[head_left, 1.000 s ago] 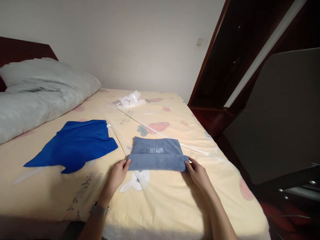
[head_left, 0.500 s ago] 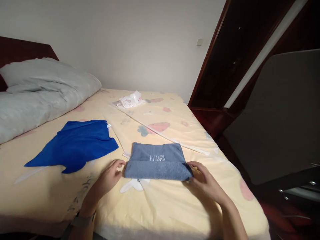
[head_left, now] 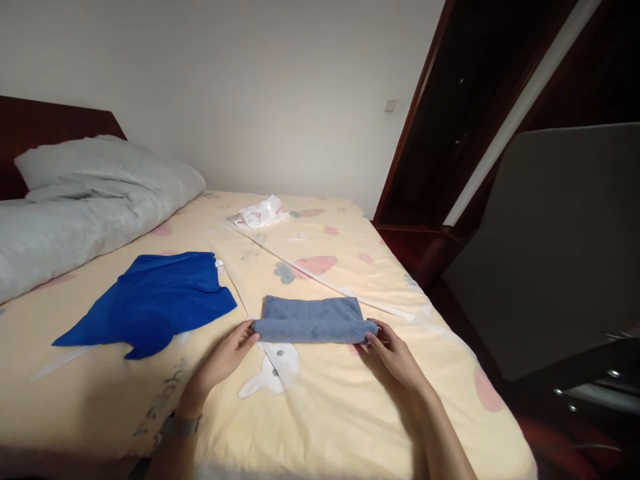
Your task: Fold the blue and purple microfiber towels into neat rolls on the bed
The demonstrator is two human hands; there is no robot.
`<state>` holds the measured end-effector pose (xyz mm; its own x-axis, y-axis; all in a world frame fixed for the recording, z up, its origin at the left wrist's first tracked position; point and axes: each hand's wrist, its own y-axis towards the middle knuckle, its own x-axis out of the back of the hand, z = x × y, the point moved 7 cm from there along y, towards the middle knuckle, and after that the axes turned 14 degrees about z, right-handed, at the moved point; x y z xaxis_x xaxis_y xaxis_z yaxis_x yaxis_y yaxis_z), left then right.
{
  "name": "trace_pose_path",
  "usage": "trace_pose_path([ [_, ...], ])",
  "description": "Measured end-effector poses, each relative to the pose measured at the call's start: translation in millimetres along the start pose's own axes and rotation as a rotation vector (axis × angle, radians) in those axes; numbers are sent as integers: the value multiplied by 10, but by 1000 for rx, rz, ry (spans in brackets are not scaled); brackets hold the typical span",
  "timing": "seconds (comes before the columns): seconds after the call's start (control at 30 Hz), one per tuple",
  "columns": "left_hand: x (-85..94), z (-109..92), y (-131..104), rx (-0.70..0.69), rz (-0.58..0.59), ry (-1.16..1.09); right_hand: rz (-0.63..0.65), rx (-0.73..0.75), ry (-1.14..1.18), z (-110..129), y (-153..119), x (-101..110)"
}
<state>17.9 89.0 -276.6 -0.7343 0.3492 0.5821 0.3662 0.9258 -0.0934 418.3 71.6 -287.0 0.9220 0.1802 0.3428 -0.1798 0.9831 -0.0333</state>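
A grey-blue towel (head_left: 313,309) lies on the bed, its near side rolled into a thick tube and its far part still flat. My left hand (head_left: 234,348) pinches the left end of the roll between thumb and fingers. At the opposite end, my right hand (head_left: 391,347) grips the roll the same way, thumb on the near side. To the left of the towel, a bright blue cloth (head_left: 160,293) is spread out unevenly, with a small white tag at its upper right corner.
The bed (head_left: 310,413) has a yellow sheet with carrot and rabbit prints. A crumpled white plastic bag (head_left: 263,212) sits toward the wall. A grey quilt (head_left: 100,193) is heaped at the left. Beyond the bed's right edge stand a dark wooden cabinet (head_left: 420,153) and a grey panel (head_left: 560,247).
Both hands have rolled the towel's near edge farther away from me, covering its white lettering. The flat part is shorter, and the view has tilted up slightly.
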Motion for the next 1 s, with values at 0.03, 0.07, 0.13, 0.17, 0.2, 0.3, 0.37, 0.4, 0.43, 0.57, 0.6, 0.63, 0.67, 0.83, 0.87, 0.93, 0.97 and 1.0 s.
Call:
trace_pose_path([
  [0.03, 19, -13, 51, 11, -17, -6, -14, -5, 9, -9, 48, 3],
  [0.07, 40, -32, 110, 15, -33, -3, -22, -17, -10, -14, 103, 8],
  [0.13, 81, -63, 251, 22, -55, 35, -27, -60, -109, -9, 228, 37],
  [0.17, 104, -64, 326, 33, -63, 65, -31, -86, -167, -2, 294, 65],
  [0.2, 134, -56, 397, 48, -76, 98, -43, -111, -219, 6, 357, 106],
  [0.3, 261, 3, 538, 107, -164, 176, -158, -179, -297, 28, 481, 289],
  [0.37, 371, 3, 541, 104, -294, 203, -276, -159, -338, 81, 489, 413],
  [0.4, 404, -31, 527, 65, -345, 215, -296, -98, -355, 131, 489, 435],
  [0.43, 406, -87, 516, 0, -360, 232, -261, -6, -374, 191, 496, 413],
  [0.57, 141, -316, 548, -274, -82, 307, 155, 277, -450, 302, 508, 72],
  [0.6, 84, -323, 563, -288, -35, 309, 191, 277, -469, 284, 511, 27],
  [0.63, 54, -309, 583, -281, -21, 300, 179, 265, -477, 266, 520, 17],
  [0.67, 44, -282, 608, -263, -29, 282, 138, 252, -470, 257, 530, 33],
  [0.83, 121, -112, 692, -174, -101, 83, 21, 177, -238, 250, 520, 159],
  [0.87, 143, -85, 685, -158, -109, 24, 13, 154, -182, 239, 498, 185],
  [0.93, 142, -50, 658, -114, -66, -62, 10, 101, -109, 198, 440, 220],
  [0.97, 124, -42, 639, -85, -24, -80, 22, 72, -99, 169, 409, 224],
  [1.0, 103, -40, 616, -56, 20, -81, 43, 43, -101, 137, 380, 218],
])
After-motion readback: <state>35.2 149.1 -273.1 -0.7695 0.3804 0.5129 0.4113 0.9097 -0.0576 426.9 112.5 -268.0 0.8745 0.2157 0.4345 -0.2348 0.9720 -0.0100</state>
